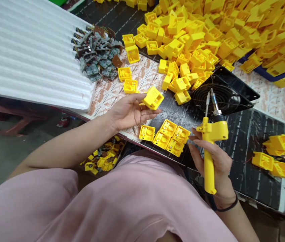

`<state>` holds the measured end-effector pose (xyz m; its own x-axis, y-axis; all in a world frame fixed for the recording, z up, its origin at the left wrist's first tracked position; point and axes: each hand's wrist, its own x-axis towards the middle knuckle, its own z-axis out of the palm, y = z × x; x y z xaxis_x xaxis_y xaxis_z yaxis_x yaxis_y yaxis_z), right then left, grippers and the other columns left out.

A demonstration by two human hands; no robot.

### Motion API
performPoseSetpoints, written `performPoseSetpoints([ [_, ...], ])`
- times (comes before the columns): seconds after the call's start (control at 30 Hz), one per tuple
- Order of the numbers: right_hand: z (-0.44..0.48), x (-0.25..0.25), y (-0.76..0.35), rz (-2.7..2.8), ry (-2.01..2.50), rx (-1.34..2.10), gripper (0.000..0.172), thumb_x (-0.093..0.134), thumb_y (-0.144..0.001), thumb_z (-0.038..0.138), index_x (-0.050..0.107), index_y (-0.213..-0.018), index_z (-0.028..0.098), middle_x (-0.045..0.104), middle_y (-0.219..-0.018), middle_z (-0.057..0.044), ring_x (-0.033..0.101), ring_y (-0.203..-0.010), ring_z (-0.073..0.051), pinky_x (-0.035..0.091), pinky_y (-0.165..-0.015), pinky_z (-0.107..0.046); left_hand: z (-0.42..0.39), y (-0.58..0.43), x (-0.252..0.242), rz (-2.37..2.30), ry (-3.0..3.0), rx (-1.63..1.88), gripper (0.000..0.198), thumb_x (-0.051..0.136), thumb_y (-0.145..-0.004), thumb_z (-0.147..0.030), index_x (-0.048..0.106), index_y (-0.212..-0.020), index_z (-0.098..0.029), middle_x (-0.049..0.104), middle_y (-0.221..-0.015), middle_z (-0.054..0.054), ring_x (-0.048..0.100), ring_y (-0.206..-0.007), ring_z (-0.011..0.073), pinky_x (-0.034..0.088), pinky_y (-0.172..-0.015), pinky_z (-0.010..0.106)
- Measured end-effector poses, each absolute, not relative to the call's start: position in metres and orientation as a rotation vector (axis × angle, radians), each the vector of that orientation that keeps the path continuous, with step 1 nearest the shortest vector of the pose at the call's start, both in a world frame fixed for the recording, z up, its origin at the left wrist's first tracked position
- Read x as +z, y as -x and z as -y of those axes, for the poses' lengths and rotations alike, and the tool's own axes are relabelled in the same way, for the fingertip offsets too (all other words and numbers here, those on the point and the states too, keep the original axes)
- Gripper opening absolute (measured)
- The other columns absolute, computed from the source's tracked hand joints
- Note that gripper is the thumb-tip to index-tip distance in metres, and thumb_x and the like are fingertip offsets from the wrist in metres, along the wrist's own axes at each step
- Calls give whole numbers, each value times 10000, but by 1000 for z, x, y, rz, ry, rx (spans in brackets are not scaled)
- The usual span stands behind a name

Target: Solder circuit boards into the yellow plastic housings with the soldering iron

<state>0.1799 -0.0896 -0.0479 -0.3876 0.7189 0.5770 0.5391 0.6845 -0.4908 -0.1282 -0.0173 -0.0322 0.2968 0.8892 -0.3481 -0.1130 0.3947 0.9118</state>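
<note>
My left hand (131, 111) is palm up over the table, its thumb and fingers holding a small yellow plastic housing (153, 98) with a patch of tiny holes on its face. On the right, my right hand (214, 156) grips the handle of a yellow soldering iron (209, 161), its metal tip pointing away from me. Between the hands, near the table's front edge, several yellow housings (169, 127) lie with their hollow sides up. Two more housings (130, 86) rest just beyond my left hand.
A large heap of yellow housings (195, 37) covers the back. A black fan (223, 90) stands behind the iron. Small circuit boards (98, 50) are piled at the left beside a white foam sheet (31, 50). Further housings (263, 160) with wires lie at far right; others (102, 159) sit below the table.
</note>
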Motion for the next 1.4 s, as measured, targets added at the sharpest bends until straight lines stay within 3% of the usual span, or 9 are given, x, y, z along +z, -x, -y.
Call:
performPoseSetpoints([
  [0.27,91,-49,-182,2086,967,286,401,785,-883,52,659,-1201,260,814,-1192,-68,830,-948,-237,698,-891,-348,31,128,-57,-1428,-1828,728,587,640,-921,-515,611,-1411,-193,665,-1343,169,716,-1108,299,615,-962,488],
  [0.43,90,-50,-184,2080,953,301,396,789,-881,49,667,-1205,242,812,-1195,-90,829,-923,-231,699,-927,-368,49,129,-55,-1517,-2518,359,614,440,-1039,-640,712,-1367,-198,728,-1178,148,681,-1031,304,542,-948,480],
  [0.53,88,-52,-184,2074,938,289,374,786,-890,64,672,-1191,253,821,-1151,-69,830,-889,-227,709,-891,-361,44,145,-50,-1587,-2537,480,555,376,-1074,-578,700,-1387,-254,751,-1164,104,660,-1110,300,493,-1011,485],
  [0.67,87,-51,-182,2091,958,270,373,785,-896,74,663,-1194,263,825,-1139,-58,830,-873,-228,713,-888,-364,14,172,-56,-1681,-2487,410,514,551,-1007,-464,621,-1468,-249,660,-1470,121,536,-1410,362,397,-1181,550],
  [0.77,87,-49,-180,2103,972,262,374,787,-892,69,664,-1188,260,823,-1154,-63,831,-919,-236,709,-900,-358,-2,177,-67,-1608,-2538,374,570,614,-986,-415,553,-1519,-223,666,-1471,114,462,-1501,354,297,-1262,574],
  [0.93,84,-49,-179,2114,940,207,379,796,-881,51,669,-1189,233,817,-1191,-87,828,-979,-248,701,-889,-332,12,178,-71,-1453,-2539,500,823,707,-939,-513,436,-1605,-114,636,-1493,197,595,-1346,356,426,-1171,507],
  [1.07,81,-50,-177,2120,916,193,429,811,-861,40,678,-1216,239,815,-1201,-82,830,-965,-253,707,-871,-334,22,189,-72,-1389,-2475,468,888,680,-955,-579,363,-1662,-145,542,-1610,211,536,-1433,370,423,-1199,506],
  [1.27,82,-52,-177,2116,929,220,437,817,-854,34,681,-1218,235,805,-1235,-91,830,-948,-245,710,-876,-343,22,197,-84,-1394,-2463,672,698,591,-1020,-576,500,-1580,-171,723,-1323,167,646,-1273,324,483,-1148,518],
  [1.4,83,-53,-179,2108,930,231,435,816,-844,18,681,-1201,227,804,-1238,-88,831,-925,-235,709,-879,-339,29,192,-84,-1270,-2576,928,546,612,-1043,-347,504,-1566,-230,717,-1360,130,681,-1274,265,529,-1132,472],
])
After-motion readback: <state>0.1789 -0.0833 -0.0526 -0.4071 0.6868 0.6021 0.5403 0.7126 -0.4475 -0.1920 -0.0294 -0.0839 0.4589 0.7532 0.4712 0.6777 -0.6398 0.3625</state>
